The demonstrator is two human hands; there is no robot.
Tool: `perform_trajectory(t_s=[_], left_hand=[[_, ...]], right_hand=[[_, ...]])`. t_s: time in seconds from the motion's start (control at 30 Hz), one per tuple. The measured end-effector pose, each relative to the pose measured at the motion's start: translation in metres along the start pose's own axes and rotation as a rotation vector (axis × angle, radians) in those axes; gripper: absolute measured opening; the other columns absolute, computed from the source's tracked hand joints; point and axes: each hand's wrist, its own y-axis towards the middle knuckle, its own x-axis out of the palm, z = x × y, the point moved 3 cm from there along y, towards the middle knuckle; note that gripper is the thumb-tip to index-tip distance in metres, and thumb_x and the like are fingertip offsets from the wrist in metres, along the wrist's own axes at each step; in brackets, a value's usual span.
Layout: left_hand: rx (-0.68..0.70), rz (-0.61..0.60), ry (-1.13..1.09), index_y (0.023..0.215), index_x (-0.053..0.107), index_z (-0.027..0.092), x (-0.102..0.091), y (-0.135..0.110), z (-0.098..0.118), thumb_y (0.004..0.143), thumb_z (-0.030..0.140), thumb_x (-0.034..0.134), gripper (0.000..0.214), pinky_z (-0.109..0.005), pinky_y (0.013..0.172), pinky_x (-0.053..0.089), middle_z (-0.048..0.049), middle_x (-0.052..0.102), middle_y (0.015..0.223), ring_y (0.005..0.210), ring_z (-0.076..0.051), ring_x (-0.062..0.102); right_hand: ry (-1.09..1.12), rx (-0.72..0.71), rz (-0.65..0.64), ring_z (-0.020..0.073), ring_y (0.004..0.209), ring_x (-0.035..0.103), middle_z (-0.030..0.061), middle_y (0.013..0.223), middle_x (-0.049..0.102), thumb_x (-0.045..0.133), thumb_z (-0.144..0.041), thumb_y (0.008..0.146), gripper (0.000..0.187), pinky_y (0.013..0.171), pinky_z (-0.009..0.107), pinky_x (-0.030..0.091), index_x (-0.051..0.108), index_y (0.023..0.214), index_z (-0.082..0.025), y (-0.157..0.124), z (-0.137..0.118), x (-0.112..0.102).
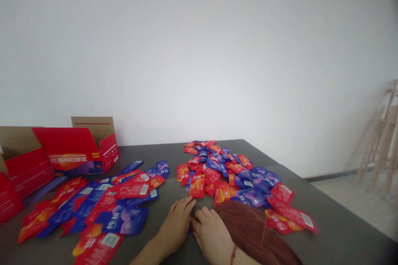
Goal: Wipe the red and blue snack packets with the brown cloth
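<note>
My left hand (pixel 175 222) and my right hand (pixel 212 230) are close together at the table's near middle, fingers bent and closed. A sliver of blue shows between them; what they hold, if anything, is hidden. A red cord circles my right wrist. Beside the right hand lies a brown cloth item (pixel 253 230), its kind unclear. Just beyond my fingertips is a red sachet (pixel 197 186) at the near edge of a mixed heap of red and blue sachets (pixel 214 163). To the left of my hands, a blue sachet (pixel 122 220) lies on another spread of sachets (pixel 102 198).
Open red cardboard boxes (pixel 74 149) stand on the left of the dark table (pixel 174 155), one partly out of view (pixel 29 172). A red sachet (pixel 294 213) lies near the right table edge. Behind is a white wall; a wooden rack (pixel 381 145) stands far right.
</note>
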Motion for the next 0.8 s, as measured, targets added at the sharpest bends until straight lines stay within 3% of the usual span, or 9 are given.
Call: perform_trajectory(t_s=[0.13,0.27,0.37,0.5,0.6,0.8], left_hand=[[-0.002,0.007,0.012,0.136,0.046,0.02,-0.001,-0.001,0.0,0.083,0.007,0.039,0.055,-0.044,0.111,0.028,-0.0075,0.044,0.144,0.133,-0.021,0.037],[-0.012,0.006,0.008,0.133,0.05,0.022,-0.004,0.0,0.002,0.084,0.008,0.039,0.052,-0.044,0.111,0.029,-0.0068,0.045,0.144,0.133,-0.021,0.038],[-0.011,0.003,-0.004,0.132,0.051,0.022,-0.004,0.0,0.003,0.083,0.008,0.039,0.052,-0.044,0.111,0.029,-0.0063,0.045,0.144,0.133,-0.021,0.038],[-0.008,0.0,-0.001,0.132,0.051,0.023,-0.002,0.0,0.0,0.085,0.009,0.039,0.051,-0.045,0.11,0.029,-0.0061,0.045,0.144,0.133,-0.021,0.038],[0.003,0.0,0.007,0.132,0.051,0.024,-0.001,0.0,-0.001,0.085,0.008,0.039,0.051,-0.044,0.111,0.028,-0.0058,0.045,0.143,0.133,-0.021,0.038],[-0.023,-0.015,0.003,0.133,0.05,0.023,-0.008,-0.001,0.004,0.085,0.007,0.039,0.052,-0.044,0.111,0.028,-0.0066,0.043,0.145,0.134,-0.021,0.036]], right_hand=[[0.062,-0.01,0.051,0.0199,0.093,0.053,0.0001,0.1,0.062,0.064,-0.025,0.085,0.017,0.079,0.034,0.041,0.064,0.102,-0.025,-0.025,0.023,-0.002],[0.01,0.166,0.126,0.0199,0.09,0.055,0.0022,0.097,0.063,0.061,-0.018,0.086,0.015,0.078,0.033,0.04,0.066,0.1,-0.023,-0.034,0.048,-0.005],[-0.05,0.195,0.074,0.0219,0.088,0.055,0.0051,0.093,0.063,0.057,-0.015,0.088,0.013,0.077,0.035,0.041,0.068,0.094,-0.019,-0.022,0.04,-0.004],[-0.061,0.047,-0.024,0.0242,0.092,0.054,0.0074,0.093,0.064,0.055,-0.018,0.089,0.015,0.077,0.037,0.042,0.067,0.097,-0.016,-0.003,0.008,-0.004],[0.005,0.0,-0.021,0.0238,0.095,0.053,0.0054,0.098,0.064,0.057,-0.025,0.089,0.016,0.08,0.037,0.041,0.066,0.101,-0.02,-0.006,0.003,-0.007],[0.066,0.139,0.093,0.0224,0.098,0.053,0.0041,0.108,0.063,0.057,-0.018,0.088,0.026,0.084,0.035,0.041,0.063,0.112,-0.024,-0.042,0.049,-0.007]])
